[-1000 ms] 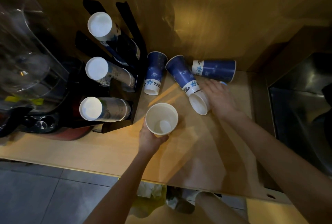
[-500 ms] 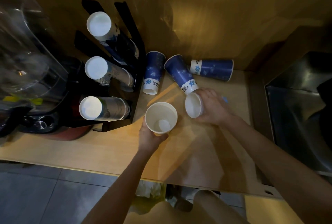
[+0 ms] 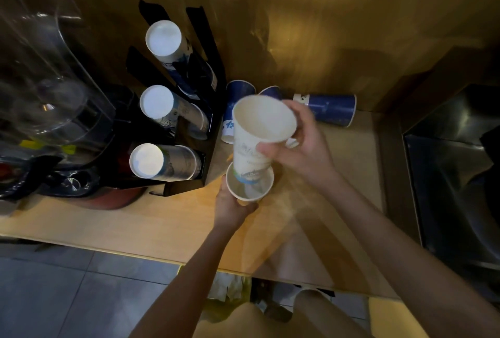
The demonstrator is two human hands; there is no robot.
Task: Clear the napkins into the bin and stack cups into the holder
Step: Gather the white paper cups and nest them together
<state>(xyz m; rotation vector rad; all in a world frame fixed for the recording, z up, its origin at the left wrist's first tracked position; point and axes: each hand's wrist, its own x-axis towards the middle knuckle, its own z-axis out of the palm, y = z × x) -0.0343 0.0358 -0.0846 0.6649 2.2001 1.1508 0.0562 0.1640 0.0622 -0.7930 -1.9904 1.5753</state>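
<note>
Now right hand (image 3: 300, 148) fingers pinching white cup (image 3: 259, 134), base entering lower cup (image 3: 250, 184) gripped by left hand (image 3: 232, 205).

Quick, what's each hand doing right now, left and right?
Left hand: closed around the lower cup.
Right hand: closed on the upper cup, its base inside the lower one.

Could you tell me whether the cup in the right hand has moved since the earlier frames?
Yes. The white cup in the right hand left the counter, swinging left toward the black holder, into the left hand's cup.
</note>
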